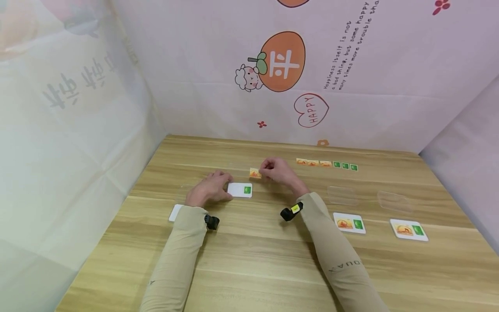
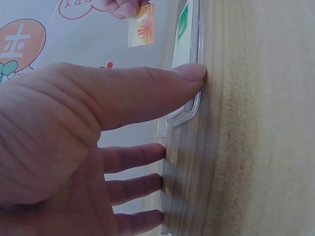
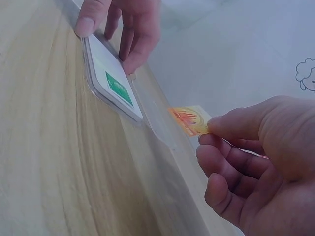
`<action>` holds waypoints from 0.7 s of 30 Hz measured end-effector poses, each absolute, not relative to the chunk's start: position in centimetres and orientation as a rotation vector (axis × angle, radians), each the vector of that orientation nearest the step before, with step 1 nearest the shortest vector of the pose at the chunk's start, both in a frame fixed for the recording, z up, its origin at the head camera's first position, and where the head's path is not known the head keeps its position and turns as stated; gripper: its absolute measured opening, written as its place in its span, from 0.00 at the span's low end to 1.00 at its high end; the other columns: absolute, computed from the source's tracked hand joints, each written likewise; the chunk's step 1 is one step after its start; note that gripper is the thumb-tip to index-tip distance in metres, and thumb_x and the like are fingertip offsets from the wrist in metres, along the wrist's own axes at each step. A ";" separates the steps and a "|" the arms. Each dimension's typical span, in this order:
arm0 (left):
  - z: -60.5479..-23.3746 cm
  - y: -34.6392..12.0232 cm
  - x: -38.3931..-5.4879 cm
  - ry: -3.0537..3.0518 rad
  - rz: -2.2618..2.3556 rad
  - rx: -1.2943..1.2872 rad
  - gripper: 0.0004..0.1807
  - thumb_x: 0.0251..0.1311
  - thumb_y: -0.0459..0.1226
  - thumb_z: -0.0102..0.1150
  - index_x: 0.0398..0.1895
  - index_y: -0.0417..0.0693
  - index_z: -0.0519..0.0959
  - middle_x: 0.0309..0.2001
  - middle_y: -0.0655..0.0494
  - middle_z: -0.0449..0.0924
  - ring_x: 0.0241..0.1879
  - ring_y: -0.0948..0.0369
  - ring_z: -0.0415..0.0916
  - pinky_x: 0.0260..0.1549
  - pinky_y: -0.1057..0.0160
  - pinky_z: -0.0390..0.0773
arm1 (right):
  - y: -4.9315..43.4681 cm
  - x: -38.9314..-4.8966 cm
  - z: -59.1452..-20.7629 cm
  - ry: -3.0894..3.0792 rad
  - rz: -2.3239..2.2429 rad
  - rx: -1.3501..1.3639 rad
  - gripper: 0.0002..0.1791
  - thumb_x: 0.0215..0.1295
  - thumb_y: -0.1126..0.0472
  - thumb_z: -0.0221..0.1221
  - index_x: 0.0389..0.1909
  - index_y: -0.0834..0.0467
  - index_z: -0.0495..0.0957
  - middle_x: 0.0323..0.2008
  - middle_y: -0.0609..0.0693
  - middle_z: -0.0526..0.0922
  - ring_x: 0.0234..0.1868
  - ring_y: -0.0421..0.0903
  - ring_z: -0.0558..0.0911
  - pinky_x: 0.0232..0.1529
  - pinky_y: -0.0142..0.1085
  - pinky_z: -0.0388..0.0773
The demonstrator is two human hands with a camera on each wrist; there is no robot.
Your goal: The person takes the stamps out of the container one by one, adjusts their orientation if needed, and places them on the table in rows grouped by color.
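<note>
My right hand (image 1: 277,170) pinches a small orange-and-yellow sticker (image 1: 255,173) by its edge, between thumb and index finger. In the right wrist view this sticker (image 3: 189,120) is held up, apart from the table. My left hand (image 1: 210,189) holds a flat white card case (image 1: 237,190) on the table, thumb at its near edge and a finger at the far edge. A small green sticker (image 3: 119,88) lies on the case's right end. From the left wrist, the thumb (image 2: 147,93) touches the case's edge; the other fingers reach down beside it.
Two white cases on the right (image 1: 349,222) (image 1: 409,229) each bear an orange and a green sticker. Clear lids (image 1: 342,196) (image 1: 394,202) lie behind them. Loose orange stickers (image 1: 313,163) and green stickers (image 1: 345,166) form a row at the back. Another white case (image 1: 175,212) is partly under the left forearm.
</note>
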State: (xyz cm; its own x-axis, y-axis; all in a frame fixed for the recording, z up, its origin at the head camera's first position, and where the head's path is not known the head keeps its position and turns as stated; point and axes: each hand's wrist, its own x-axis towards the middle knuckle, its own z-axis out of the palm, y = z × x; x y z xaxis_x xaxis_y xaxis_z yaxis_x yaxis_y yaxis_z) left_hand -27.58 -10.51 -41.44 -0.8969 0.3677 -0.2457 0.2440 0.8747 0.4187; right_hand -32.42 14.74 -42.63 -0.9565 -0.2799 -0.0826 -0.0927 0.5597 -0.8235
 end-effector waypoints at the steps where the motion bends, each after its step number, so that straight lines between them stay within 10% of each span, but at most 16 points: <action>1: -41.5 -10.5 -27.6 2.725 0.548 0.454 0.30 0.59 0.44 0.66 0.64 0.53 0.70 0.72 0.46 0.59 0.68 0.46 0.58 0.64 0.42 0.65 | 14.8 -32.5 -42.7 2.585 -1.353 -0.312 0.05 0.67 0.58 0.60 0.37 0.57 0.77 0.32 0.55 0.79 0.32 0.50 0.77 0.29 0.34 0.73; 21: -41.4 -10.5 -27.5 2.717 0.556 0.437 0.30 0.59 0.44 0.66 0.65 0.53 0.69 0.72 0.46 0.58 0.69 0.47 0.57 0.64 0.43 0.65 | 16.8 -33.5 -42.8 2.612 -1.387 -0.266 0.06 0.69 0.59 0.58 0.41 0.57 0.78 0.33 0.55 0.79 0.32 0.51 0.78 0.30 0.37 0.75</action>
State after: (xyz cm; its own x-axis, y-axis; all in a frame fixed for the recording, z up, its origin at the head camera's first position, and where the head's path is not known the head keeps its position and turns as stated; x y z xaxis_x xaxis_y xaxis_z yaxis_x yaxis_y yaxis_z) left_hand -27.51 -10.50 -41.40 -0.8978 0.3575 -0.2571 0.2278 0.8767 0.4237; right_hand -33.52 16.75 -42.77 -0.9692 -0.2368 -0.0680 -0.0763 0.5509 -0.8311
